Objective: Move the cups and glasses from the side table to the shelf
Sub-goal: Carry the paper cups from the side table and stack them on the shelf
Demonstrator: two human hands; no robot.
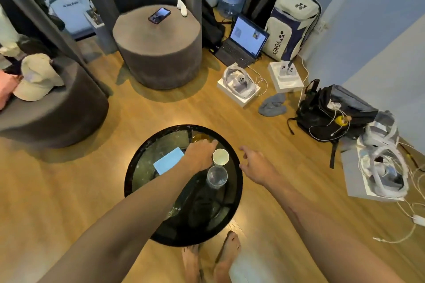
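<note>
Where round black glass gleams, a white cup stands.

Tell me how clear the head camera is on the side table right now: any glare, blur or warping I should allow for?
Head view: the dark glass side table mirrors the room, so the clear glass is hard to see against it; the white cup stands out sharply. The left hand is fairly sharp, as is the right hand. Wide-angle bending curves the walls and floor at the edges; the upper left is blurred.
</note>
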